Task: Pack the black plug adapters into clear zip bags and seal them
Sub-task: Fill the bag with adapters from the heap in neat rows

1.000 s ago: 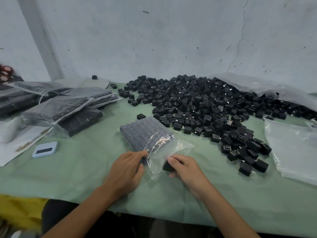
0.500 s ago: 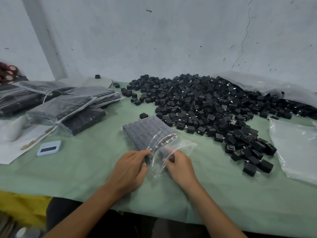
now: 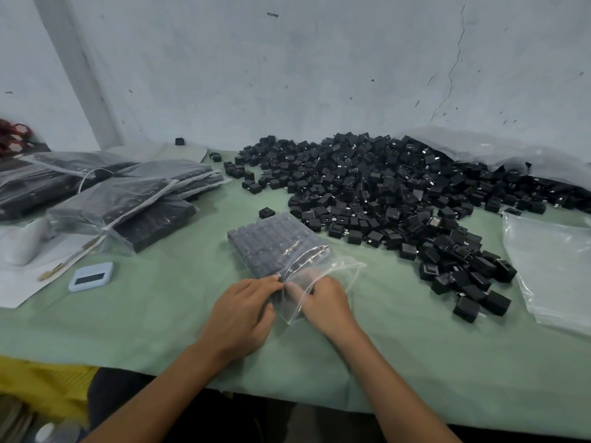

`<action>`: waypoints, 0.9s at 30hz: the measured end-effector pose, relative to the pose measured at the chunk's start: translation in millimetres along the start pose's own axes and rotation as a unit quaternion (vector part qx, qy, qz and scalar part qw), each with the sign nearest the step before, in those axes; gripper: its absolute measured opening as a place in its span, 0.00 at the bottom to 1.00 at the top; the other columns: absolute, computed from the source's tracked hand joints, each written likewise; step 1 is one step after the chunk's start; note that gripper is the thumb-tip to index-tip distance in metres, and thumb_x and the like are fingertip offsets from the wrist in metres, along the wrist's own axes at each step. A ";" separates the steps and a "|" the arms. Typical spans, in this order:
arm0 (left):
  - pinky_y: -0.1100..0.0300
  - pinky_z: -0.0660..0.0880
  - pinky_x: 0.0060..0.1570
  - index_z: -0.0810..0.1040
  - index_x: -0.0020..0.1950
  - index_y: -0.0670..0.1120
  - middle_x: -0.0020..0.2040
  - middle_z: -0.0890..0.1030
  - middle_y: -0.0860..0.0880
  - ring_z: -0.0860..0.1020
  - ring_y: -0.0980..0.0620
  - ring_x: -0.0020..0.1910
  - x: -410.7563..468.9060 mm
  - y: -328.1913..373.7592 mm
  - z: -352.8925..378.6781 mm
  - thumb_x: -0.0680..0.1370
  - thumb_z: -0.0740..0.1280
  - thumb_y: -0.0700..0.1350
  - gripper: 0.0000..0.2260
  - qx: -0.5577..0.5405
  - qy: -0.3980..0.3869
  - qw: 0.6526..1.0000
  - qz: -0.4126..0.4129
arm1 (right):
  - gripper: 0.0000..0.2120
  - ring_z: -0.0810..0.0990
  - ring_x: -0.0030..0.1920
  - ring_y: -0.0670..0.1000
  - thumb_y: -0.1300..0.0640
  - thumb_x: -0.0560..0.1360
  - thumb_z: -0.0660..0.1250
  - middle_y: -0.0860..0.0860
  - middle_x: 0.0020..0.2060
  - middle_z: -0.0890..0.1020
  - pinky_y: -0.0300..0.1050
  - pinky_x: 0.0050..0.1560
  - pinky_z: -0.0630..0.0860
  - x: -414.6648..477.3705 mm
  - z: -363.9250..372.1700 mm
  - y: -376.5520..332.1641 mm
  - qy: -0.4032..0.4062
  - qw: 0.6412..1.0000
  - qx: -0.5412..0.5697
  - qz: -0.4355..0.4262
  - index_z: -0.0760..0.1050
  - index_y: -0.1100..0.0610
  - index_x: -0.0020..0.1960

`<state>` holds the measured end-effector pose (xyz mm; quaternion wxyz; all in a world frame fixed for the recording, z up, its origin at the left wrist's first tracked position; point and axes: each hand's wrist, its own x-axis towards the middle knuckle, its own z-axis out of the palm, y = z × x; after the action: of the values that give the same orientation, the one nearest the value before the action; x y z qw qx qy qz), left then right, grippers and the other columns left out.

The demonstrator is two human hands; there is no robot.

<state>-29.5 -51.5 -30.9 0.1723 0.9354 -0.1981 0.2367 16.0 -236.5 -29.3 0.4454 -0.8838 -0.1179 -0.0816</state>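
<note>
A clear zip bag (image 3: 278,247) lies on the green table in front of me, filled with neat rows of black plug adapters; its open mouth end points toward me. My left hand (image 3: 243,311) grips the bag's near left corner, fingertips at a small adapter there. My right hand (image 3: 323,303) is inside the bag's mouth under the film, its fingertips close to the left hand's. A large loose pile of black plug adapters (image 3: 383,199) covers the table behind and to the right.
Several filled zip bags (image 3: 121,199) are stacked at the left. A small light blue device (image 3: 91,277) and white paper (image 3: 19,282) lie near them. An empty clear bag (image 3: 553,266) lies at the right, a bigger plastic sack (image 3: 499,151) behind the pile. The table edge is near my forearms.
My right hand, which held a black adapter outside the bag's mouth, has moved into the mouth and leftward toward my left hand. The left hand stays at the bag's corner.
</note>
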 end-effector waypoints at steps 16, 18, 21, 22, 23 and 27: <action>0.57 0.74 0.60 0.83 0.60 0.46 0.63 0.81 0.50 0.80 0.49 0.58 -1.9 2.3 -0.1 0.75 0.62 0.45 0.17 -0.016 0.001 1.000 0.007 | 0.11 0.77 0.53 0.56 0.52 0.79 0.65 0.58 0.47 0.81 0.49 0.52 0.75 0.2 2.7 10.5 -0.053 0.995 -0.081 0.017 0.82 0.57 0.51; 0.57 0.75 0.60 0.83 0.60 0.47 0.63 0.81 0.51 0.80 0.49 0.57 -0.9 2.3 -1.2 0.75 0.62 0.45 0.17 -0.014 0.000 1.000 0.012 | 0.09 0.78 0.51 0.57 0.53 0.78 0.65 0.57 0.48 0.81 0.49 0.52 0.76 0.6 4.6 9.2 -0.046 0.995 -0.091 0.001 0.82 0.54 0.53; 0.58 0.72 0.61 0.81 0.63 0.48 0.63 0.81 0.51 0.79 0.49 0.59 0.3 2.7 -2.3 0.75 0.61 0.46 0.18 -0.012 -0.012 1.000 0.010 | 0.10 0.77 0.54 0.56 0.51 0.78 0.64 0.54 0.50 0.82 0.47 0.54 0.75 0.2 7.6 6.7 -0.039 0.990 -0.134 -0.021 0.81 0.51 0.55; 0.59 0.71 0.63 0.80 0.64 0.47 0.63 0.80 0.51 0.78 0.50 0.60 0.8 2.1 -1.8 0.75 0.61 0.46 0.19 -0.010 -0.016 1.000 0.005 | 0.10 0.77 0.55 0.56 0.51 0.77 0.64 0.54 0.50 0.82 0.47 0.54 0.75 0.6 8.4 7.1 -0.041 0.989 -0.142 -0.021 0.81 0.51 0.55; 0.61 0.69 0.64 0.79 0.66 0.47 0.64 0.79 0.51 0.77 0.50 0.61 1.2 1.0 -0.7 0.76 0.60 0.47 0.20 -0.011 -0.016 1.000 -0.005 | 0.10 0.77 0.55 0.56 0.52 0.77 0.64 0.53 0.50 0.82 0.47 0.55 0.75 0.7 9.0 7.4 -0.043 0.988 -0.148 -0.022 0.82 0.51 0.54; 0.60 0.67 0.67 0.79 0.66 0.46 0.67 0.77 0.49 0.74 0.49 0.65 2.7 -3.3 5.1 0.77 0.62 0.46 0.19 -0.034 -0.012 0.997 -0.061 | 0.13 0.76 0.57 0.56 0.46 0.77 0.65 0.51 0.54 0.83 0.46 0.60 0.73 0.0 6.7 13.2 -0.055 0.987 -0.143 -0.051 0.82 0.47 0.58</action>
<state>-23.9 -51.6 -34.6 0.2159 0.9421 -0.1508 0.2074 19.9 -238.6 -43.4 0.3021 -0.9346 -0.1739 -0.0713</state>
